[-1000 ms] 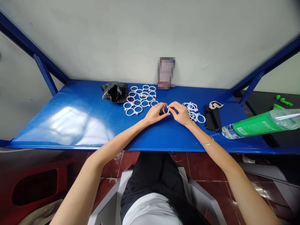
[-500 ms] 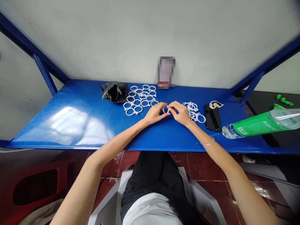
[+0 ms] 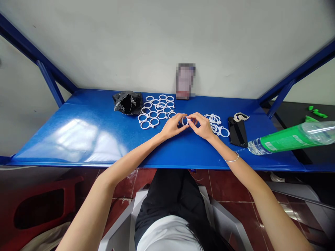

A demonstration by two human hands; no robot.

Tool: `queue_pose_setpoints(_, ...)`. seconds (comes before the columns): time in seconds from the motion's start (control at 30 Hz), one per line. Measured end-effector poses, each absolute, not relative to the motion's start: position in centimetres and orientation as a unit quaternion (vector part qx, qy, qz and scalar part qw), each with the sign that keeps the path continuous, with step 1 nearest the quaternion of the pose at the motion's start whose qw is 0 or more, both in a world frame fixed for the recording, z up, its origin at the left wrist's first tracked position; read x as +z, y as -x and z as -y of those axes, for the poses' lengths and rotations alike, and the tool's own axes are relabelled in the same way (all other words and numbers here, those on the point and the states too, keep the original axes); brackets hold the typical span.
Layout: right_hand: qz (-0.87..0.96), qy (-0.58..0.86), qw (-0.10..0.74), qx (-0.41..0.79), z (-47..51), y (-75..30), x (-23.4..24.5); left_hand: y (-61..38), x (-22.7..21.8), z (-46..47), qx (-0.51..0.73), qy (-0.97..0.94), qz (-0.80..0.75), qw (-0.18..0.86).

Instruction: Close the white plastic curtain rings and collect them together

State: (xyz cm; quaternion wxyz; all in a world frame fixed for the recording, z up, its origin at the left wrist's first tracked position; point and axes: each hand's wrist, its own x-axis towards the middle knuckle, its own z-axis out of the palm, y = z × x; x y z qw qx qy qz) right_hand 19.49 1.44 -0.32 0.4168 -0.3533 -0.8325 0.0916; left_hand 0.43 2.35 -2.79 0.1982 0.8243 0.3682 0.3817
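Over the middle of the blue table, a white plastic ring point(image 3: 183, 121), which looks like a curtain ring, is held between my two hands. My left hand point(image 3: 172, 127) curves around its left side, thumb and fingers closed on it. At its right side, my right hand point(image 3: 202, 126) pinches the ring near its small knob; the fingers partly hide that spot. Several similar white rings with small knobs point(image 3: 154, 121) lie spread out beyond my left hand. Another bunch of white rings point(image 3: 215, 119) overlaps in a pile just right of my right hand.
An opened black plastic bag point(image 3: 128, 103) sits at the back left. A black phone point(image 3: 237, 132) lies on the right beside a beige strap-like item point(image 3: 241, 116) and a green-labelled bottle point(image 3: 290, 138). A blurred upright object point(image 3: 185, 82) leans on the wall.
The ring in my hands has turned slightly, and the fingers of my right hand have shifted a little at its right side. The other things have stayed in place.
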Motion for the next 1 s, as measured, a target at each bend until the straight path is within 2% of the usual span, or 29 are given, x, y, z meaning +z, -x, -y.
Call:
queue_pose_setpoints(0.47, 0.822, 0.366, 0.430, 0.070, -1.6, -19.6, 0.1, -0.3, -2.8, -2.6, 0.427, -0.811, -0.355, 0.184)
queue_pose_setpoints(1.0, 0.858, 0.362, 0.361, 0.047, -2.9, -20.7, -0.8, 0.2, -2.6, -2.9, 0.394, -0.833, -0.382, 0.072)
